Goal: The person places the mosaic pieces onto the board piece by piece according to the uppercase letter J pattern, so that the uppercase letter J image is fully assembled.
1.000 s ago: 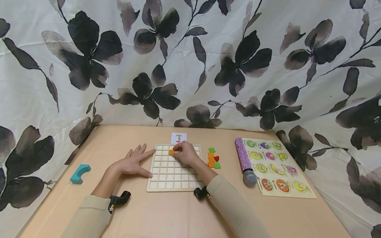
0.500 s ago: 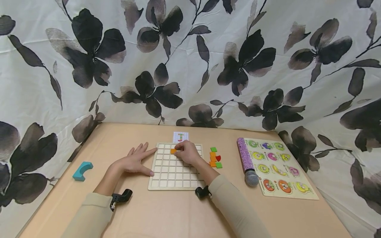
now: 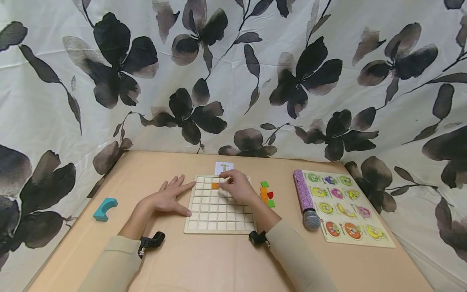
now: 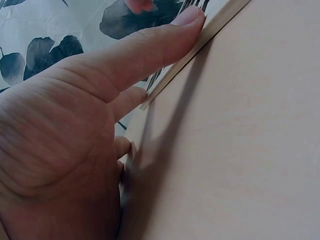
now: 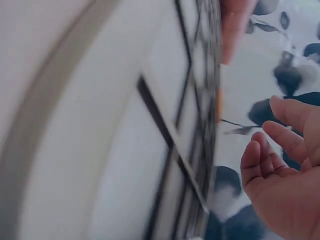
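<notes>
A white grid board [image 3: 219,232] with raised lines lies flat on the table. One orange square tile [image 3: 215,185] sits in a cell near its far side. My left hand [image 3: 165,199] rests spread at the board's left edge; in the left wrist view its thumb [image 4: 187,25] touches the rim. Over the far rows hovers my right hand [image 3: 238,188], just right of the orange tile. In the right wrist view its thumb and index finger stand apart with nothing between them. Behind the board lies a small card [image 3: 223,167] printed with a coloured T-like pattern.
Right of the board lie loose tiles: green [image 3: 270,203], orange [image 3: 264,192] and a red piece [image 3: 270,195]. Farther right are a purple glittery microphone [image 3: 305,202] and a fruit picture board [image 3: 344,211]. A blue arch block [image 3: 105,209] lies at left. Floral cloth [image 3: 248,140] hangs behind.
My right hand has let go of the orange tile and moved slightly right, leaving the tile in its cell. The left hand stays at the board's edge. The head view has shifted a little.
</notes>
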`<state>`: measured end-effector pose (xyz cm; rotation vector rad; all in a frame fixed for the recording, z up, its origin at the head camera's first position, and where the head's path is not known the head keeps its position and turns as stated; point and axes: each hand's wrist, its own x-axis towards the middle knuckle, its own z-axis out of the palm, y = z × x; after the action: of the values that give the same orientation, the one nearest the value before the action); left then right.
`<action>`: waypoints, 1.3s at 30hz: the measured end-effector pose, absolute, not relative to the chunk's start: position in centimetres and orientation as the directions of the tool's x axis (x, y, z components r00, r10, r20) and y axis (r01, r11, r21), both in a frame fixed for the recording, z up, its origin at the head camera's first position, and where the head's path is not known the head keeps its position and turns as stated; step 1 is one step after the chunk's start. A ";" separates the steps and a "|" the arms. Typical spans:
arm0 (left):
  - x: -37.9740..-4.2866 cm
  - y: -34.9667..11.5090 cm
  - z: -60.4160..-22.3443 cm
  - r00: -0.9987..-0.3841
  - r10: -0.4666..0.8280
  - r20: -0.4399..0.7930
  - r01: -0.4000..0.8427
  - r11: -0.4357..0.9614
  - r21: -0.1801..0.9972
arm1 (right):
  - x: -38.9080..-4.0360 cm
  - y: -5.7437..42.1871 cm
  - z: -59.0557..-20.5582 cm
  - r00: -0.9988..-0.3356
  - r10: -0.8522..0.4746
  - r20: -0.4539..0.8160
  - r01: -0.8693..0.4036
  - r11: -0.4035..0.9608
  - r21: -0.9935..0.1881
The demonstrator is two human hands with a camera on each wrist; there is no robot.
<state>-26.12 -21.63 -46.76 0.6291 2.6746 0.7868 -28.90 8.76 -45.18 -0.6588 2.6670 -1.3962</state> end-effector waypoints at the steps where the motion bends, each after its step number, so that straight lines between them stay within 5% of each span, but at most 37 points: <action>1: -26.1 -21.6 -46.7 -0.866 0.480 -0.143 0.326 0.757 0.567 | -28.7 9.0 -44.9 -0.906 -0.393 0.157 -0.354 0.501 -0.790; 17: -26.1 -21.4 -46.4 -0.866 0.476 -0.151 0.316 0.756 0.573 | -25.7 13.6 -42.3 -0.918 -0.226 0.326 -0.397 0.551 -0.734; 39: -26.2 -21.5 -46.6 -0.861 0.486 -0.147 0.329 0.754 0.568 | -28.5 17.7 -45.8 -0.955 -0.124 0.270 -0.294 0.532 -0.794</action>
<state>-26.18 -21.51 -46.57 0.6347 2.6668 0.7860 -28.49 17.75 -45.81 -0.4001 2.9046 -1.5643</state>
